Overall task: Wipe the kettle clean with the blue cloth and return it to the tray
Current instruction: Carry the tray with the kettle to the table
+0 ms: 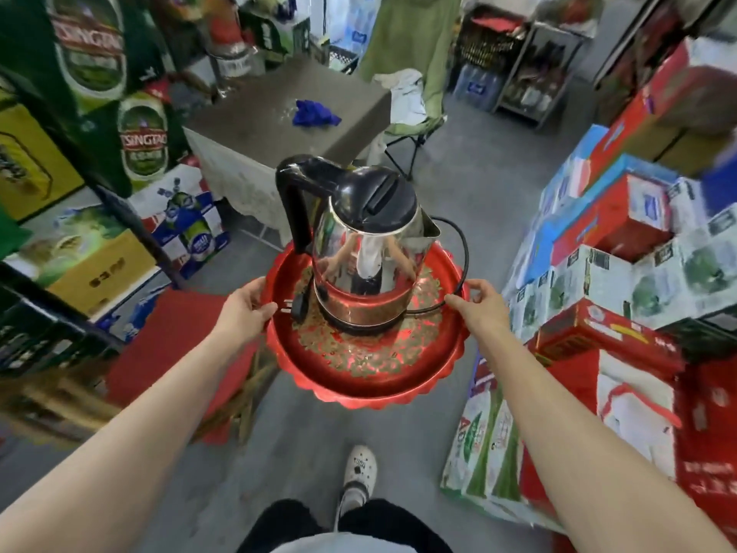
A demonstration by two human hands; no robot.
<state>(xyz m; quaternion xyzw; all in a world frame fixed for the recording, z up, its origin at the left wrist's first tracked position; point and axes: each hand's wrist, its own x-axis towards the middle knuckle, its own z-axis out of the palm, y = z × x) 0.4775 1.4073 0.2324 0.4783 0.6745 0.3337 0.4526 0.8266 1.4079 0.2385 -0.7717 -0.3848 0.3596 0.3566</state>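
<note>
Storeroom setting: grey floor (458, 201), with green beer cartons (143, 141) stacked along the left side and red, blue and white boxes (638, 217) stacked along the right. At the far end stands a grey-topped surface (247, 129) with a pale cover hanging over its front edge. A green folding chair (414, 125) stands just beside its right end.

Location of task items:
- The blue cloth (315, 113) lies crumpled on the surface, near its far right corner, well apart from the kettle.
- The kettle (367, 249) stands upright in the middle of the tray (359, 377). Body: polished steel. Lid, handle and base: black. The lid is closed. The handle faces left and the spout faces right.
- The black cord (464, 249) loops out around the right side of the kettle and returns to its base. The plug (299, 305) lies on the tray, just left of the base.
- The tray is round and red, with a scalloped rim and a gold pattern. It is held in the air above the floor, short of the surface.

Hand state:
- The left hand (249, 309) grips the left rim of the tray, thumb on top; its fingers (247, 289) curl around the rim.
- The right hand (484, 307) grips the right rim; its fingers (458, 302) curl over the rim where the cord crosses it.

Both arms are extended forward. One white shoe (361, 468) shows on the floor below the tray
</note>
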